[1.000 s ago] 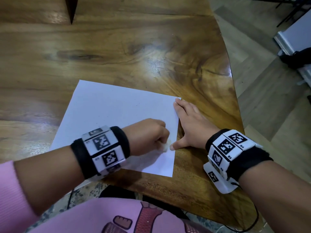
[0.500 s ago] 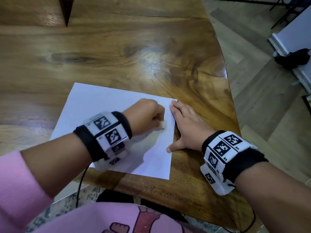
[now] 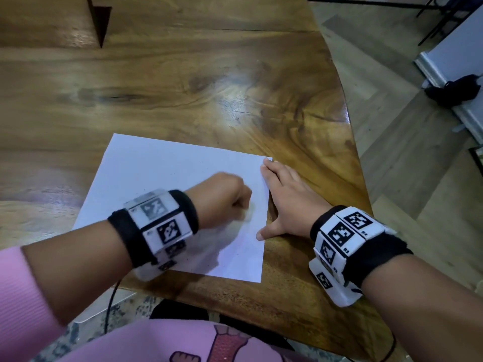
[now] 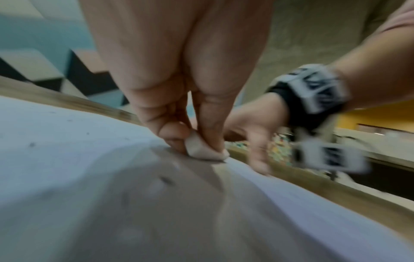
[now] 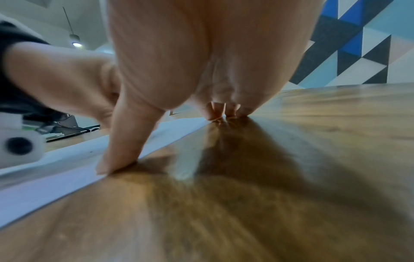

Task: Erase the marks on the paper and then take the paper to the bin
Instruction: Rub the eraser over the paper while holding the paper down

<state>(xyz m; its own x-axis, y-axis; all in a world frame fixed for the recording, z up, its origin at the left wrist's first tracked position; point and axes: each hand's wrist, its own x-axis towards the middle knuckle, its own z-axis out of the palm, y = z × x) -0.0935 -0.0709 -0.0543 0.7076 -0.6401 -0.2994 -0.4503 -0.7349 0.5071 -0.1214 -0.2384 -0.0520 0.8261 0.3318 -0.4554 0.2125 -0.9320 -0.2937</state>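
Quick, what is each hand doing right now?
Left hand: fingers pinch a small eraser against the paper.
Right hand: open, flat, pressing the paper's edge on the table.

Glossy wooden table (image 3: pixel 183 82), grey plank floor (image 3: pixel 386 121).

Paper (image 3: pixel 167 178) on table (image 3: pixel 183 74), near front edge

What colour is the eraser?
Off-white eraser, pinched in the left hand; the left wrist view shows it best.
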